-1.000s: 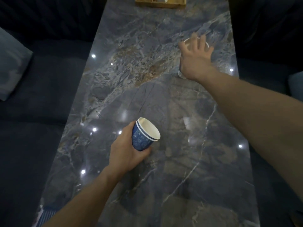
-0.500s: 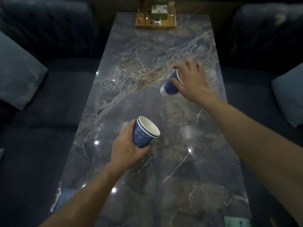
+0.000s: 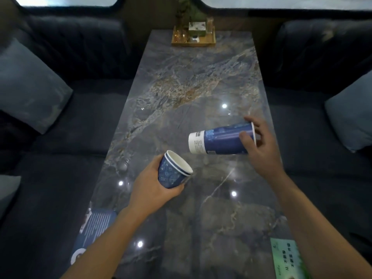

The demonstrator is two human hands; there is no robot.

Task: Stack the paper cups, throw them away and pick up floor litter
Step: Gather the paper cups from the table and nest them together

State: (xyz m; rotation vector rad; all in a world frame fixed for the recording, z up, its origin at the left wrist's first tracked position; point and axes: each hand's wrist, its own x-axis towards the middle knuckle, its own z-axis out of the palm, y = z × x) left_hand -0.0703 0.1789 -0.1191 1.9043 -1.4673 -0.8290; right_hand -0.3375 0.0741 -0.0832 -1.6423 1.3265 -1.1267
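Observation:
My left hand (image 3: 151, 190) grips a stack of two short blue patterned paper cups (image 3: 173, 172), tilted with the white mouth toward the upper right. My right hand (image 3: 259, 146) holds a taller blue paper cup (image 3: 219, 139) by its rim end, lying sideways in the air with its white base pointing left, toward the stack. The tall cup's base is a short way above and to the right of the stack's mouth, not touching it. Both are above the grey marble table (image 3: 191, 83).
A wooden tray (image 3: 193, 40) with glasses, a small box and a plant stands at the table's far end. A blue card (image 3: 94, 228) lies at the near left edge and a green card (image 3: 287, 258) at the near right. Dark sofas with grey cushions (image 3: 28, 85) flank the table.
My right hand has lifted the tall cup off the far right of the table, turned it sideways and brought it closer to the stack. My left hand stays in place with its cups.

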